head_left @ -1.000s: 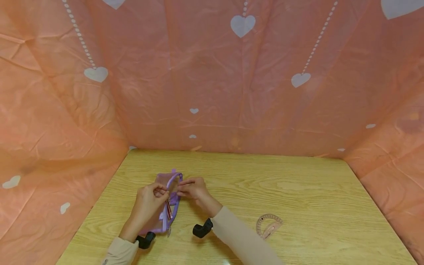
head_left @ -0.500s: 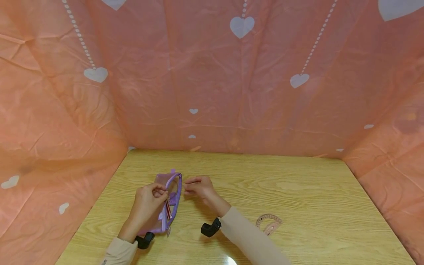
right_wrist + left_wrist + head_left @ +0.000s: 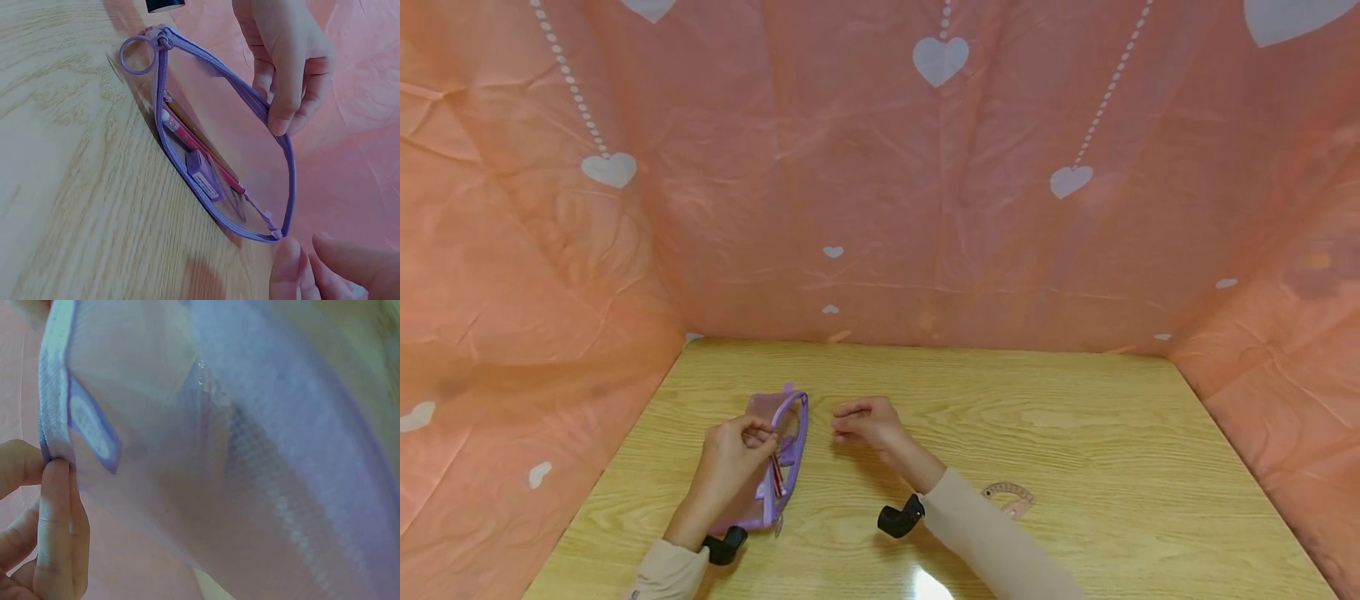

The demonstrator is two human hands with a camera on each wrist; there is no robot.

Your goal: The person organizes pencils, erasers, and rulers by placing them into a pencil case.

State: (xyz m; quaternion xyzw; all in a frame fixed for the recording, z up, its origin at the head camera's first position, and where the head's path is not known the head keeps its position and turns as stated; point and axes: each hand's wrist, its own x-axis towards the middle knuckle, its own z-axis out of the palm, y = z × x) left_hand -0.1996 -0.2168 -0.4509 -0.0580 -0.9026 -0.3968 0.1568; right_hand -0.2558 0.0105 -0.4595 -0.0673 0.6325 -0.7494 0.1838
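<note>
A see-through pencil case (image 3: 802, 429) with purple zip edging lies on the left of the table, its mouth unzipped. My left hand (image 3: 733, 454) pinches one side of the zip edge between thumb and fingers and draws it away from the other side. Inside, in the right wrist view, are a pink pencil or pen (image 3: 186, 137), a brown stick-like one (image 3: 203, 142) and a purple eraser (image 3: 204, 175). My right hand (image 3: 872, 427) hovers just right of the case, thumb and fingers apart, holding nothing. In the left wrist view the case's mesh fabric (image 3: 156, 444) fills much of the picture.
A clear pinkish protractor (image 3: 1017, 498) lies on the wooden table (image 3: 1112, 433), partly behind the right sleeve (image 3: 992, 533). A ring-shaped zip pull (image 3: 122, 57) hangs at one end of the case. Orange cloth (image 3: 865, 192) with white hearts walls the back and sides.
My right hand has drawn back to the right, away from the case's mouth. The left hand keeps its pinch on the edge. More of the protractor is covered by the right sleeve.
</note>
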